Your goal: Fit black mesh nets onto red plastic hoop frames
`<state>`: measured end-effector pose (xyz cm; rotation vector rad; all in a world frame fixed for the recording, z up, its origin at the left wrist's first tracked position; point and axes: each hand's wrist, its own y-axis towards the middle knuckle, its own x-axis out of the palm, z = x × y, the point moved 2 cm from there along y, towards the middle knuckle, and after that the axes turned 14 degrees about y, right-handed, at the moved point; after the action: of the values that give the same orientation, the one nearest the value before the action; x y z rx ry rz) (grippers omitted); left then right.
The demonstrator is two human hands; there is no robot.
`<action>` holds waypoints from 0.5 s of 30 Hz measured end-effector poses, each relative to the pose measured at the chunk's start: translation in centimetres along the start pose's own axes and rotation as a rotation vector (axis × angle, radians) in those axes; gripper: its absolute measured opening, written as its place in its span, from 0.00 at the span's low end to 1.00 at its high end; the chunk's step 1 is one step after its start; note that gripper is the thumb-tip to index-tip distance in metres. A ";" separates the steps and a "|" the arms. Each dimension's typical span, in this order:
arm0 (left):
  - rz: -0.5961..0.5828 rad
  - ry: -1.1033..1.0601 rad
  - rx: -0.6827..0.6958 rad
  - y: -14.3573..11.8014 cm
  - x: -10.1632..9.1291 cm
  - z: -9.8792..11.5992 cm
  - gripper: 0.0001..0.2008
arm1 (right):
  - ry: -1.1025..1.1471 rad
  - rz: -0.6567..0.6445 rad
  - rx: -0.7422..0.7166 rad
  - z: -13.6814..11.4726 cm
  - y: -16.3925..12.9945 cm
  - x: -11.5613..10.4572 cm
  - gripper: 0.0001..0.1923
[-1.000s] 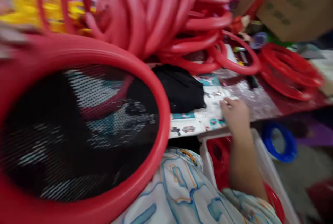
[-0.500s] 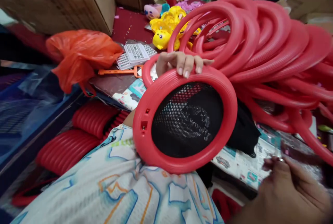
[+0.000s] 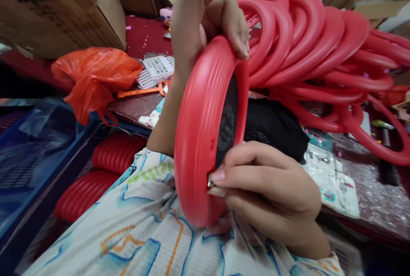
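My left hand (image 3: 205, 15) grips the top of a red plastic ring with black mesh (image 3: 200, 135), held upright and edge-on close to my chest. My right hand (image 3: 265, 190) is at the ring's lower rim, thumb and forefinger pinching a small metal piece (image 3: 210, 183) against the rim. A long row of red plastic rings (image 3: 320, 49) leans across the table just behind and to the right.
Black mesh cloth (image 3: 275, 124) lies on the table under the rings. An orange plastic bag (image 3: 92, 75), cardboard boxes (image 3: 60, 7) and a grey keypad part (image 3: 156, 69) are at the left. Stacks of red ribbed rings (image 3: 112, 156) sit low left. Another person's dark top shows at the far edge.
The meshed ring has turned from facing me to edge-on and come closer. My right hand came in from the table at the right and now pinches a small piece at the rim.
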<state>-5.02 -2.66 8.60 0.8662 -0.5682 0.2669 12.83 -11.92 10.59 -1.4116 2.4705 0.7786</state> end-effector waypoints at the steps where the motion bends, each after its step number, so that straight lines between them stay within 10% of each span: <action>1: -0.001 0.000 -0.011 0.0 -0.1 0.0 0.47 | -0.004 0.011 0.003 0.0 0.0 0.0 0.06; 9: -0.257 0.080 -0.159 2.0 -2.0 -1.0 0.48 | -0.173 0.048 0.012 -1.0 0.9 -0.5 0.06; 15: 0.024 0.035 -0.142 0.4 -2.3 -1.9 0.38 | -0.152 0.066 0.065 -0.7 2.2 -1.4 0.07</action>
<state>-6.44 -0.87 6.56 0.7170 -0.5587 0.2601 11.82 -10.37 12.53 -1.2075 2.4141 0.7798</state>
